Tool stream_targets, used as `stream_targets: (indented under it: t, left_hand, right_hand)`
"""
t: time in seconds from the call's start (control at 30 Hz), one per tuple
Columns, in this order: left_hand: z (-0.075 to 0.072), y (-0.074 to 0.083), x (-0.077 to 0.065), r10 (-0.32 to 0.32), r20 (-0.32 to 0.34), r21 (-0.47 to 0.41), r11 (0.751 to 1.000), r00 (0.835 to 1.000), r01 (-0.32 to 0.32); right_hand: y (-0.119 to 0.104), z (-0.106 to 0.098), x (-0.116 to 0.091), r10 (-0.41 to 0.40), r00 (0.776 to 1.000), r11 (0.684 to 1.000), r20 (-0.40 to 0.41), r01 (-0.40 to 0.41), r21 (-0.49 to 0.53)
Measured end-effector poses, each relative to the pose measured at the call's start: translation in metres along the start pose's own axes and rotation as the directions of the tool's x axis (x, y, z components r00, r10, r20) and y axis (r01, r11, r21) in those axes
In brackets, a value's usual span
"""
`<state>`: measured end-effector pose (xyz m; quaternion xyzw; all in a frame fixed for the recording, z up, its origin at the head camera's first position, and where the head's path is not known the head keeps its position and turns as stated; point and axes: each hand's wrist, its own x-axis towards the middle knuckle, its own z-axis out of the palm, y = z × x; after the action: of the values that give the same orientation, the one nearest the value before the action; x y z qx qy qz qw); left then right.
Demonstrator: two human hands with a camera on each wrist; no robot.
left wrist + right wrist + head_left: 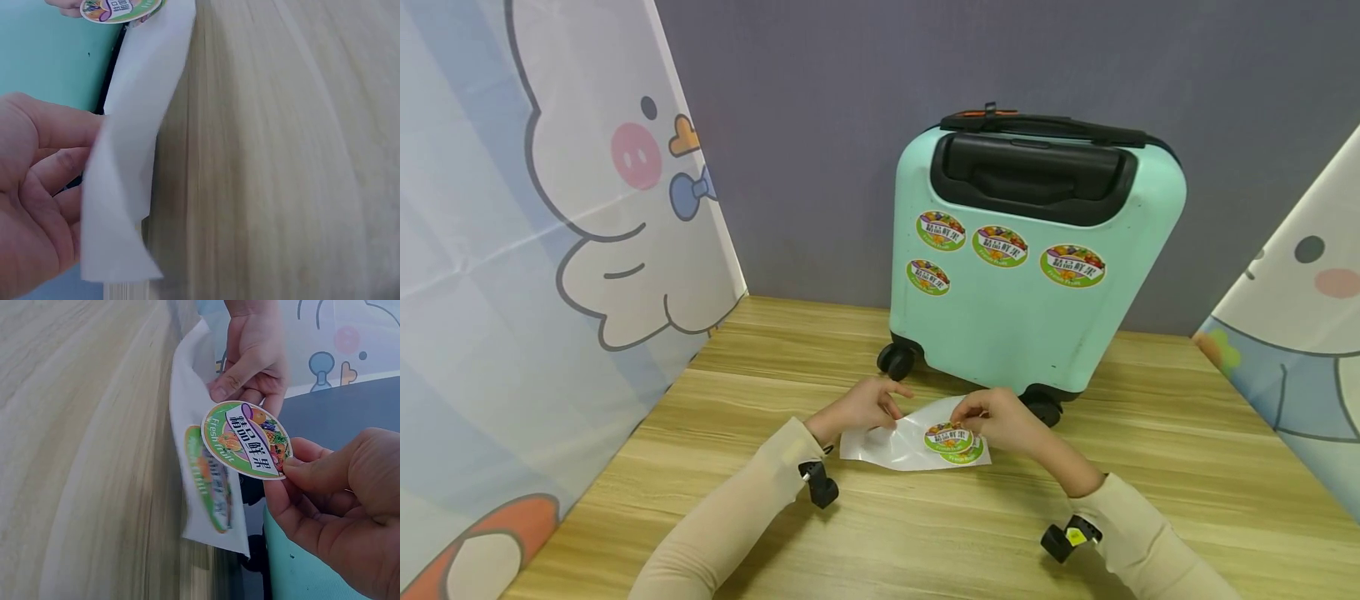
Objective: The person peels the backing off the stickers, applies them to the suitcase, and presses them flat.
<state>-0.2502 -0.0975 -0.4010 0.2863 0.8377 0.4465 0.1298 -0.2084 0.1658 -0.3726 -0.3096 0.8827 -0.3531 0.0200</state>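
Note:
My left hand (867, 405) pinches the left part of a glossy white sticker sheet (887, 448), its thumb on the near face in the right wrist view. The sheet is lifted and bent in a curve over the wooden table. Between thumb and fingertips my right hand (337, 500) holds an oval fruit sticker (247, 439) by its edge. That sticker is peeled up and stands in front of the sheet. Another oval sticker (209, 487) lies flat on the sheet behind it, partly covered by the held one in the head view.
A mint green suitcase (985, 325) stands upright behind the hands on black wheels (895, 361). Several oval fruit stickers (1000, 247) are stuck on its upper front, below the black handle recess. Cartoon-printed cloths (467, 275) flank the wooden table (925, 533), with a grey wall behind.

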Motion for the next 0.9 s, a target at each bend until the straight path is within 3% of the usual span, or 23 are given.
stream_targets:
  t: [0.23,0.43,0.63,0.77,0.9]
  left_hand:
    - [-0.002,-0.005,0.0,0.047,-0.01,0.062,0.997,0.999,-0.046]
    - [-0.003,-0.008,0.0,0.028,-0.018,0.105,0.994,0.999,-0.026]
    - [-0.004,-0.011,-0.001,0.058,-0.015,0.124,0.991,0.998,-0.056]
    - [-0.003,-0.012,0.0,0.084,-0.044,0.092,0.993,0.996,-0.079]
    - [0.0,-0.011,0.0,0.074,-0.094,-0.04,0.996,0.993,-0.078]
  right_hand:
    - [-0.003,-0.002,-0.001,0.047,0.999,0.995,0.011,-0.048,0.093]
    - [-0.001,-0.003,-0.001,0.049,0.999,0.993,-0.006,-0.048,0.111]
    - [0.001,-0.004,-0.001,0.077,0.997,0.989,-0.022,-0.074,0.124]
    - [0.002,-0.005,-0.001,0.089,0.996,0.982,-0.026,-0.083,0.171]
    - [0.005,-0.005,-0.001,0.102,0.994,0.973,-0.026,-0.094,0.208]
